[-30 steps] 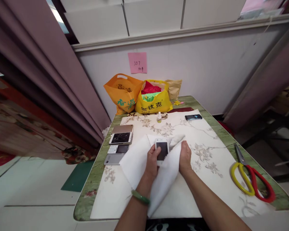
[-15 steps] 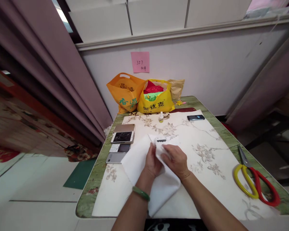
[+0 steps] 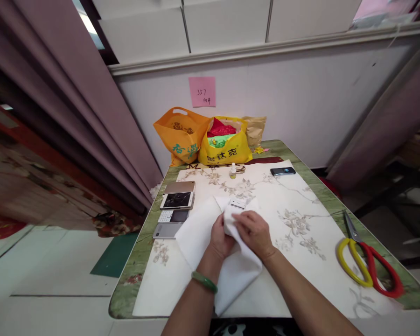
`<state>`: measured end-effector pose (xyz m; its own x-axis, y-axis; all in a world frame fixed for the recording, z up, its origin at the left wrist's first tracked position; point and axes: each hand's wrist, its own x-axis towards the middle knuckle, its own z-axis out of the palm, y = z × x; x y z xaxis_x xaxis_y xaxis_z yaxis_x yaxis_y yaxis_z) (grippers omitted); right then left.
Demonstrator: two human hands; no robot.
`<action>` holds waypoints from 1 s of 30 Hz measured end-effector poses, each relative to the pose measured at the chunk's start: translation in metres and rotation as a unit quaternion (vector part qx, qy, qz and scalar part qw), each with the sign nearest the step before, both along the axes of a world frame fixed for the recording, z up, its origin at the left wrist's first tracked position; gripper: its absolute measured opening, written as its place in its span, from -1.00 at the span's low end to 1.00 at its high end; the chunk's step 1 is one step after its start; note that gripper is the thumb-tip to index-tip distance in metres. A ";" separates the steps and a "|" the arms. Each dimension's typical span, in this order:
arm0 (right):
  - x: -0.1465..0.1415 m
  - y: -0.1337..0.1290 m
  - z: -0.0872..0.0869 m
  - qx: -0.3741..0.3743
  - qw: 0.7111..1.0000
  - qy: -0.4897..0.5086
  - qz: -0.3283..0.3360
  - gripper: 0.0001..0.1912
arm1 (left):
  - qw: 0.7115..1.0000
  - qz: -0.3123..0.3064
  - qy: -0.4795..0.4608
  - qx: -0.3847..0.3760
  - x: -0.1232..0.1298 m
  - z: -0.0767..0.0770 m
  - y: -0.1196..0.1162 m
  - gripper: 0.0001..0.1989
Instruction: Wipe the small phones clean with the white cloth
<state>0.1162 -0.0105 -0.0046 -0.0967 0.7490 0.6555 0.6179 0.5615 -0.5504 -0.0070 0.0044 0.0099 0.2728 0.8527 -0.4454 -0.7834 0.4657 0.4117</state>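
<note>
A white cloth (image 3: pixel 199 228) hangs spread around both hands over the table. My left hand (image 3: pixel 220 238) is closed round the cloth and a white phone (image 3: pixel 238 203), whose top end sticks out beyond the fingers. The rest of that phone is hidden under the cloth. My right hand (image 3: pixel 254 229) presses a fold of the cloth against the phone, its fingers bent together. Left of the hands lie a gold phone (image 3: pixel 179 187), a white phone with a cracked dark screen (image 3: pixel 177 200), a white keypad phone (image 3: pixel 166 216) and a silver phone (image 3: pixel 168 230), in a column.
Scissors (image 3: pixel 364 261) with yellow and red handles lie at the right edge of the table (image 3: pixel 126 298). A dark phone (image 3: pixel 283 171) is at the back right, a small bottle (image 3: pixel 233 171) at the back middle. Orange (image 3: pixel 182 135) and yellow (image 3: pixel 226 151) bags stand against the wall.
My right hand has shifted slightly over the cloth. The cloth now covers more of the held phone, and its visible end is tilted differently. The camera view has moved a little.
</note>
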 end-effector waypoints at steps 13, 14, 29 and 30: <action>0.018 0.015 -0.006 -0.099 0.925 0.296 -0.216 -0.73 | 1.000 0.013 0.004 0.012 -0.001 0.004 0.001 -0.71; 0.019 0.016 -0.007 -0.102 0.907 0.348 -0.215 -0.73 | 1.000 0.015 0.005 0.018 -0.002 0.003 0.001 -0.69; 0.078 -0.011 0.021 -0.227 0.800 0.530 -0.166 -0.59 | 0.998 0.036 0.057 -0.020 0.000 -0.002 0.013 -0.68; 0.081 -0.010 0.024 -0.224 0.822 0.496 -0.169 -0.57 | 0.997 0.039 0.060 -0.017 0.001 -0.003 0.016 -0.68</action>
